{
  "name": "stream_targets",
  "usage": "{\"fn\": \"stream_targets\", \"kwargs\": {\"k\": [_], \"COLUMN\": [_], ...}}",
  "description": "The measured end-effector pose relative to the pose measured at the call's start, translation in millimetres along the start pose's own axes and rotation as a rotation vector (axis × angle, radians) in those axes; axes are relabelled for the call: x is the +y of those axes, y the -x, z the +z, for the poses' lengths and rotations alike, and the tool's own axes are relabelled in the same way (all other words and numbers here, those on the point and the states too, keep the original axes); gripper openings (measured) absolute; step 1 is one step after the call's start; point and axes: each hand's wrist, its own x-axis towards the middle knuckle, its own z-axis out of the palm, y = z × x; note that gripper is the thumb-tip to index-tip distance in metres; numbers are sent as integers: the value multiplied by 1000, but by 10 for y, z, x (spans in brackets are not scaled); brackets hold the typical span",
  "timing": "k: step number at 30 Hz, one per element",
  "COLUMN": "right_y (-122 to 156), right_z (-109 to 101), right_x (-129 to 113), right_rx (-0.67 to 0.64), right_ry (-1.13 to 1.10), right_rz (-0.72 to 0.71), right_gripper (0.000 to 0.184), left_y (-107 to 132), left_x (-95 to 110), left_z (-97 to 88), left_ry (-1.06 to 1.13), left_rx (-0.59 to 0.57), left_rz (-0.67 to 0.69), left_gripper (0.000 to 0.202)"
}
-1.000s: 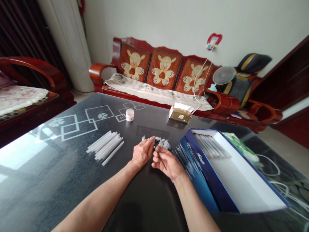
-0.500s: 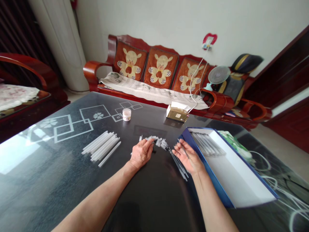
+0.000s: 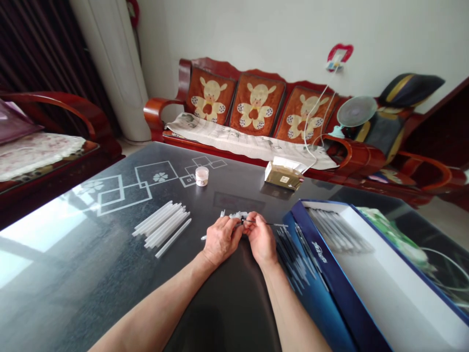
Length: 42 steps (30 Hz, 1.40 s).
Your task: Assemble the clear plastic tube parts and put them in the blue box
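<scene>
My left hand (image 3: 223, 238) is closed in a pinch in the middle of the dark table, its fingertips at the inner end of a pen refill (image 3: 274, 224). A small dark piece shows between the two hands, but the left fingers mostly hide what they grip. My right hand (image 3: 262, 239) is pinched around the thin refill, which points right. Just behind the hands lie small whitish translucent pieces (image 3: 238, 214), partly hidden by the fingers. More thin refills (image 3: 291, 259) lie right of my right hand, beside the blue box.
White pen barrels (image 3: 163, 225) lie in a row on the left of the table (image 3: 120, 254). A small white tub (image 3: 202, 176) and a tissue box (image 3: 284, 175) stand farther back. The open blue box (image 3: 381, 298) at right holds a bundle of refills (image 3: 339, 230). Behind stands a wooden sofa (image 3: 161, 115).
My right hand has moved left with the refill to meet my left hand. The refill now lies nearly level between them. The whole view has shifted slightly.
</scene>
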Motion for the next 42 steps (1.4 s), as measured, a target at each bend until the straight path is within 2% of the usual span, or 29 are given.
{"fn": "stream_targets", "kwargs": {"k": [4,8,12,17,20,22,25,32,34,37,40,42], "right_y": [-35,-38,-17,38,26,-11,-75,-85,-59,-13,26,43], "right_z": [-25,-74,-96,12,34,4,-59,-60,-33,3,29,36], "right_x": [18,64,66,-6,-23,-36,-77,-54,-22,-3,-21,-40], "right_rx": [0,-10,-71,-119,-64,43,192,256,264,221,59,-66], "right_ry": [105,192,348,648,547,364,170,130,203,471,770,892], "right_rz": [-61,-44,-60,-209,-183,-153,-165,-129,-160,-261,-398,-453], "right_gripper": [19,21,22,28,35,38,32,34,33,24,17,16], "left_y": [-4,-6,-4,-11,-16,-17,-16,-43,-53,-59,-54,-47], "left_x": [5,11,23,24,1,-21,-46,-11,2,-1,-34,-65], "left_z": [0,-1,-21,-62,-72,-67,-53,-89,-100,-100,-84,-68], "left_ry": [-1,-16,15,-19,-62,-99,-151,-183,-181,-179,-166,-162], "left_rx": [-7,-22,-72,-125,-123,-116,-114,-130,-145,-113,-84,-67], "left_rz": [-1,-8,10,23,-22,-52,-33,85,124,94,75,74], "left_gripper": [13,16,17,21,21,20,19,30,33,34,32,31]}}
